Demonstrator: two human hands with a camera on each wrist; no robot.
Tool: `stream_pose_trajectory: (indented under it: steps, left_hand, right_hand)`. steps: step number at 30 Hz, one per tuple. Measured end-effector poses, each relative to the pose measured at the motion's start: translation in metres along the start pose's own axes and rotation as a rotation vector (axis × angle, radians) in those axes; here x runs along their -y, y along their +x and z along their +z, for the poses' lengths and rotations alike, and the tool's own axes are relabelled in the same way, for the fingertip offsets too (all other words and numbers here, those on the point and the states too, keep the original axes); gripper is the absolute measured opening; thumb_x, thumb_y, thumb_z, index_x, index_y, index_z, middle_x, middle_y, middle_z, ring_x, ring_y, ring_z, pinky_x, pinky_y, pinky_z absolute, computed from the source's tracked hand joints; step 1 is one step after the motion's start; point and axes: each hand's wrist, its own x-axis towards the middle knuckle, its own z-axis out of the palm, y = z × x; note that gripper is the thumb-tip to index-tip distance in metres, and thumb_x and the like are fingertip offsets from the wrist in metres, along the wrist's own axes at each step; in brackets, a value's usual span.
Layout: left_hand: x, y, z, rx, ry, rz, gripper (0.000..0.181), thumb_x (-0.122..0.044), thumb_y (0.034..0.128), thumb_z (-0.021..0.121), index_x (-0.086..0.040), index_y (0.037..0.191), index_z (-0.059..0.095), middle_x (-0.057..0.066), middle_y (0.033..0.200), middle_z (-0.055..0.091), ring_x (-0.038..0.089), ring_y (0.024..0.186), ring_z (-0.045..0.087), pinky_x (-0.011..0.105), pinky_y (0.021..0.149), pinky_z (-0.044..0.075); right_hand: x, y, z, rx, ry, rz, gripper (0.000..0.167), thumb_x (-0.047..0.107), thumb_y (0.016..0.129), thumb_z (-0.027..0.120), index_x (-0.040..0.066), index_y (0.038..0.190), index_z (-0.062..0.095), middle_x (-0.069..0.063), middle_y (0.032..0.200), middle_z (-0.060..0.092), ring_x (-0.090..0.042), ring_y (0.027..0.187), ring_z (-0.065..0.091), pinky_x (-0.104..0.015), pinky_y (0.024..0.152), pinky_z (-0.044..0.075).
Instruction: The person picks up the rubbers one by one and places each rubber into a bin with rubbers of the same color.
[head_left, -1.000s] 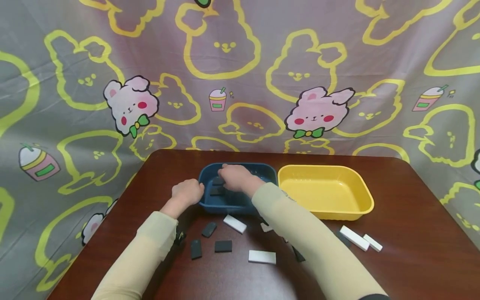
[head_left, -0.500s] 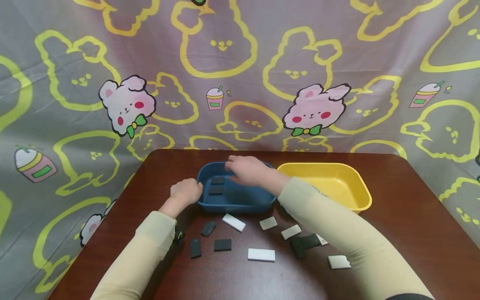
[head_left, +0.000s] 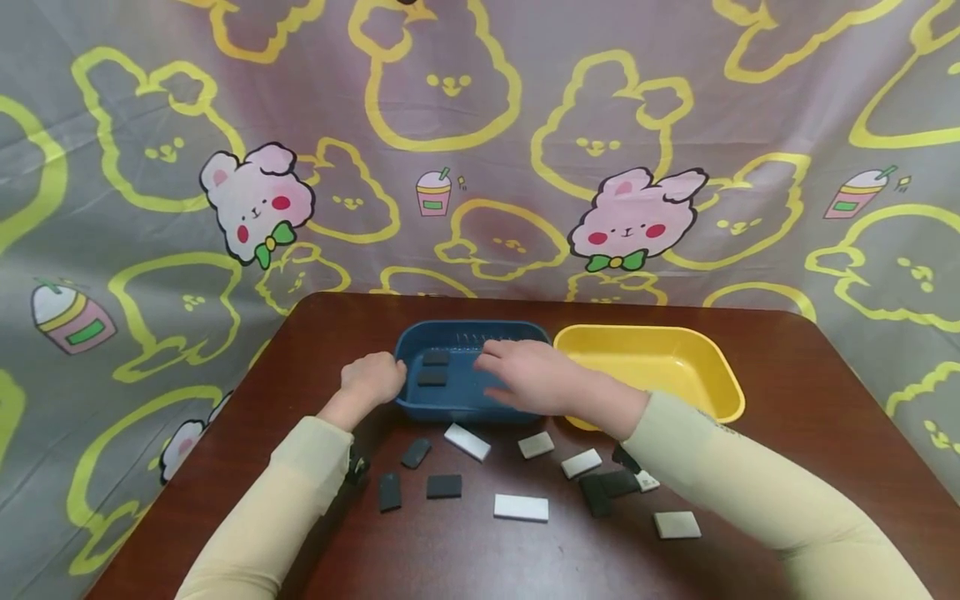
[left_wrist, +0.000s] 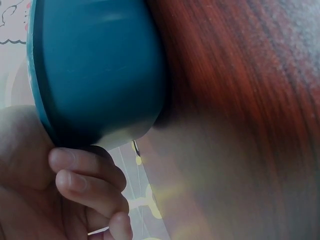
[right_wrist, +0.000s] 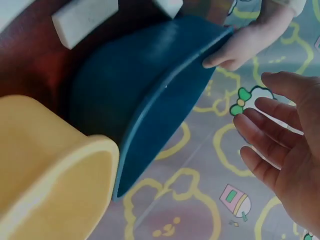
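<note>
Dark blocks (head_left: pixel 435 357) are lying in two places: two are resting one behind the other on the floor of the blue tray (head_left: pixel 474 412), toward its left end, and others (head_left: pixel 444 487) are sitting on the wooden table (head_left: pixel 337 333). I am judging the work to be at an early stage, since only two blocks are showing inside the blue tray while several dark ones and all the white blocks (head_left: pixel 521 507) I can see are lying outside. My right arm is hiding part of the yellow tray (head_left: pixel 733 392), so I am not counting its contents.

My left hand (head_left: pixel 371 379) is gripping the left end of the blue tray, its thumb hooking over the rim and its fingers curling outside. My right hand (head_left: pixel 525 375) is hovering over the right part of the same tray, fingers spreading loosely apart and holding nothing.

Both trays are showing smooth walls, rounded corners and a rolled lip; they are looking like moulded plastic and standing side by side. The blocks are looking flat and matte, mostly crisp rectangles, though I cannot tell their material. The table is showing reddish-brown grain, and behind it a creased cloth (head_left: pixel 502 187) is hanging, printed with yellow-outlined cartoon animals.
</note>
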Motion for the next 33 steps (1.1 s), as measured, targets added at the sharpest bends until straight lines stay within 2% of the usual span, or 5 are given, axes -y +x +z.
stream_pose_trajectory:
  steps: [3,8,17,23,33]
  left_hand:
    - [0.0,0.0,-0.001,0.008,0.006,0.001,0.044,-0.032,0.1023,0.039,-0.008,0.073,0.061,0.01,0.068,0.055,0.025,0.064,0.055,0.04,0.06,0.044]
    - [0.0,-0.001,0.0,0.014,0.002,0.0,0.043,-0.032,0.1024,0.039,-0.007,0.074,0.06,0.01,0.068,0.055,0.025,0.064,0.055,0.039,0.059,0.043]
    - [-0.001,0.0,-0.001,0.02,-0.002,-0.001,0.044,-0.033,0.1022,0.04,-0.007,0.073,0.06,0.01,0.067,0.055,0.025,0.062,0.055,0.038,0.058,0.043]
    - [0.0,0.0,-0.001,0.029,0.005,-0.004,0.044,-0.034,0.1025,0.039,-0.008,0.074,0.06,0.01,0.068,0.055,0.025,0.062,0.055,0.038,0.059,0.043]
    - [0.0,0.0,-0.002,0.021,0.011,0.0,0.044,-0.034,0.1024,0.04,-0.008,0.074,0.06,0.009,0.067,0.055,0.025,0.062,0.055,0.039,0.059,0.043]
  right_hand:
    - [0.005,-0.008,0.005,-0.003,0.001,-0.02,0.038,0.029,0.088,0.073,0.009,0.119,0.065,-0.002,0.101,0.061,-0.013,0.084,0.059,-0.026,0.076,0.051]
    - [0.015,-0.015,0.02,0.02,0.007,-0.057,0.036,0.03,0.089,0.072,0.009,0.118,0.064,0.0,0.094,0.058,-0.011,0.078,0.055,-0.022,0.07,0.049]
    - [0.034,-0.019,0.055,0.064,-0.014,-0.101,0.028,0.027,0.09,0.071,0.009,0.111,0.066,0.001,0.09,0.06,-0.011,0.077,0.054,-0.022,0.067,0.046]
    - [0.043,-0.017,0.076,0.053,-0.096,-0.086,0.023,0.026,0.09,0.069,0.009,0.105,0.065,-0.001,0.085,0.059,-0.014,0.075,0.055,-0.025,0.061,0.046]
    - [0.061,-0.005,0.091,0.006,-0.287,-0.027,0.015,0.023,0.09,0.066,0.009,0.094,0.065,-0.002,0.074,0.056,-0.014,0.063,0.054,-0.025,0.046,0.04]
